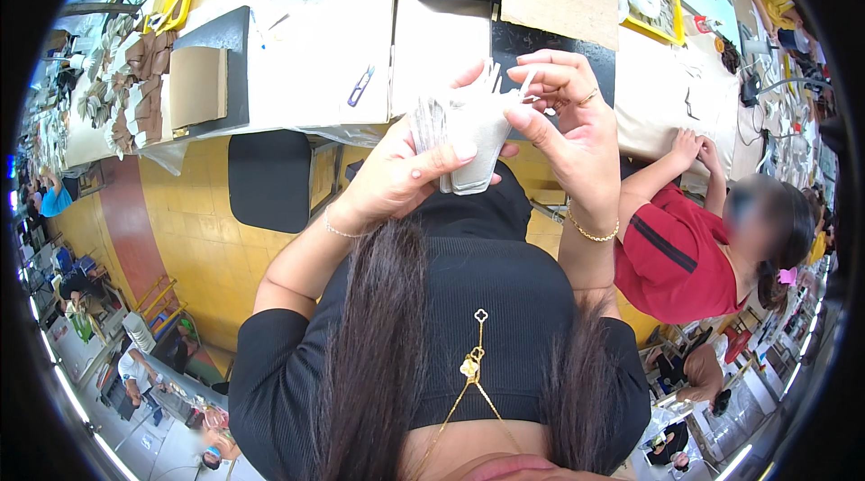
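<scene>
A stack of thin, pale grey-white cut pieces [476, 140] is held upright above my lap, near the table edge. My left hand [410, 157] wraps round its left side, with the thumb pressed across the front piece. At the stack's upper right, my right hand [569, 112] pinches a narrow pale strip [526, 85] between thumb and fingers. Whether that strip is loose or part of a piece in the stack, I cannot tell. Other narrow pale ends stick up from the top of the stack.
Thread snips [361, 86] lie on the white table [333, 22]. A brown board [199, 85], brown cut pieces [144, 85] and a yellow tray [171, 2] are at left. Another yellow tray [651, 2] stands at right, near a co-worker in red [676, 256]. A black stool [268, 180] is below the table.
</scene>
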A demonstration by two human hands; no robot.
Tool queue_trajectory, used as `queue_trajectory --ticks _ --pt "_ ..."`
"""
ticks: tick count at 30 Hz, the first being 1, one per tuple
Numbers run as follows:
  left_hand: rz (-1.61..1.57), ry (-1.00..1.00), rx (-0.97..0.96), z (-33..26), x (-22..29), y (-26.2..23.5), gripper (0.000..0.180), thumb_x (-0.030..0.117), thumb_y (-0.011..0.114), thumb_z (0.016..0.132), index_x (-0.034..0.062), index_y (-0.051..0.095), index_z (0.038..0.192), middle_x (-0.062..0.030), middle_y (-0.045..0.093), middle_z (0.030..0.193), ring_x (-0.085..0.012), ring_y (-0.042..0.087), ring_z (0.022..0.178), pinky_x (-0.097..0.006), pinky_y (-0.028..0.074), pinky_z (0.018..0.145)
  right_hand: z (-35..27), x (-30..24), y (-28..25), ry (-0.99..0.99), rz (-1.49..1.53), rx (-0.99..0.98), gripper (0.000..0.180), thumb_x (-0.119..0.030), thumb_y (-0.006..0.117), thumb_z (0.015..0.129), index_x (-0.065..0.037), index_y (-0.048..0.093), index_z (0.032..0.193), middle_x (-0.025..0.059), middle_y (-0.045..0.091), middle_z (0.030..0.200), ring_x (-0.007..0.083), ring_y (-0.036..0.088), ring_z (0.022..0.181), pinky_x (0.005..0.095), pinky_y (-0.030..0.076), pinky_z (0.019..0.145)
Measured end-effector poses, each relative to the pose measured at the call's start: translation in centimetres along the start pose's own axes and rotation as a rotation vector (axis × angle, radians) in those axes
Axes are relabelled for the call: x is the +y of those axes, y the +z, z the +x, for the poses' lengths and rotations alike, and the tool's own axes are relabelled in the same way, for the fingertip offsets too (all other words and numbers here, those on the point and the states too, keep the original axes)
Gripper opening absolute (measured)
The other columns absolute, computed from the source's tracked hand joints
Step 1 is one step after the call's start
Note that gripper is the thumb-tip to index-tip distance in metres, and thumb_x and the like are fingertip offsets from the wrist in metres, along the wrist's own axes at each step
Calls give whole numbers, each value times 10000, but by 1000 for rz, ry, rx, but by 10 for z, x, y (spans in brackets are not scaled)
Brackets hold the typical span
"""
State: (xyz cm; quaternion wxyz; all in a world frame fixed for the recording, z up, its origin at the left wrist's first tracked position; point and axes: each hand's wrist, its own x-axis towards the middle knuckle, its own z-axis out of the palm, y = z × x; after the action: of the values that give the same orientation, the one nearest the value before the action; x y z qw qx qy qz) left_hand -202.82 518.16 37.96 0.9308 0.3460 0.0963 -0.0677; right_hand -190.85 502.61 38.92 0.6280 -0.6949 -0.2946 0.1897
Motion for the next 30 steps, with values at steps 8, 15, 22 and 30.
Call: queue_trajectory --ticks 8,15,22,30 --pt "23 24 -15 -1 -2 -9 804 241 656 915 109 156 1531 -123 525 1295 -242 605 1100 -413 557 879 8 -19 -3 -119 -374 -159 212 -52 774 740 -34 678 928 82 562 1120 115 551 928 246 453 804" --pt "-227 -25 -38 -3 -2 -13 742 191 590 952 146 133 1535 -164 506 1333 -283 581 1151 -443 553 898 0 -23 -9 -108 -214 -205 167 60 707 754 -20 623 873 98 597 1026 166 604 934 283 477 837" --pt "-305 -39 -67 0 2 -19 725 163 562 959 162 116 1531 -260 447 1386 -362 572 1170 -506 553 890 -18 7 -53 57 403 -44 141 34 654 867 -19 564 962 71 637 944 134 606 871 254 491 795" --pt "-370 -89 -66 -1 5 -17 879 76 635 814 143 128 1529 -291 435 1368 -397 537 1202 -555 532 898 -14 154 -126 432 190 269 181 -58 664 891 -29 594 1056 41 621 981 93 576 818 218 474 732"
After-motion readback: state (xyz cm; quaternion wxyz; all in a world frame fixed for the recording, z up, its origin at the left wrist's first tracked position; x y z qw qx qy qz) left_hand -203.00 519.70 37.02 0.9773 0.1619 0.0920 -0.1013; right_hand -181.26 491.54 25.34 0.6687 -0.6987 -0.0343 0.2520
